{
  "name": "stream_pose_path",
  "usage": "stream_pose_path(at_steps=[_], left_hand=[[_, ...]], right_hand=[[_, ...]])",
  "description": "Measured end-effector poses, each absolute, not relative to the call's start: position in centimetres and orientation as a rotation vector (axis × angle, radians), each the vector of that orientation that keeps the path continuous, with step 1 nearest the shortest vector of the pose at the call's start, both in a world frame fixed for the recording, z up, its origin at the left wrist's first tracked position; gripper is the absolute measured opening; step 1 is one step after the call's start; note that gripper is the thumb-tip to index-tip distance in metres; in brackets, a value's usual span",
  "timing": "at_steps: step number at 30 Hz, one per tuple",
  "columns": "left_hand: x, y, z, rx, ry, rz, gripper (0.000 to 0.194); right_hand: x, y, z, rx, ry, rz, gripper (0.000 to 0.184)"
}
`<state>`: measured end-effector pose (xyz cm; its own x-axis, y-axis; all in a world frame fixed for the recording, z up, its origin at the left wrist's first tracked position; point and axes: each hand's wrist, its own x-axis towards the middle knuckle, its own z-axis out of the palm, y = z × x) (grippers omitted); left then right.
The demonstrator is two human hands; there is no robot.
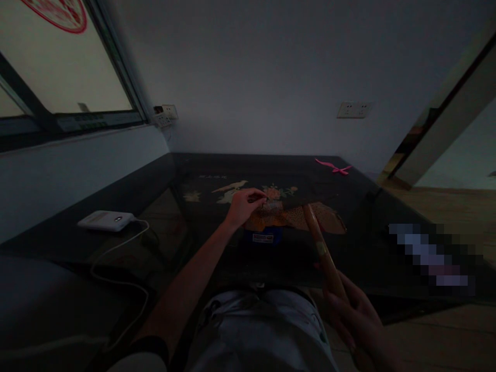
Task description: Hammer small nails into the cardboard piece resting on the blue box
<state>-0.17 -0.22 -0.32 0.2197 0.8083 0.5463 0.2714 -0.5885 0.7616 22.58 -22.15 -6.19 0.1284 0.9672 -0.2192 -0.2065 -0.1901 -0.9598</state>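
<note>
The right hand (358,315) grips the near part of a brown rod (322,249) slanting over the right of the bench (360,199); it looks stiff, probably light, best held there. The left hand (243,205) curls, contents unclear.

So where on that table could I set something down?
Bare tabletop shows at right, between the pink ribbon and the pixelated patch, and at left, between the white device and the left hand. The middle is crowded: patterned piece, blue item, and wooden stick in the right hand.
</note>
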Motion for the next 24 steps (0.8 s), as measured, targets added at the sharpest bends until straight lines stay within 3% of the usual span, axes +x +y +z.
stream_pose_path(at_steps=[24], left_hand=[[-0.84,-0.57,-0.07,2.108,1.089,1.229,0.013]], right_hand=[[22.06,-22.11,-5.50,-1.316,-0.889,1.330,0.062]])
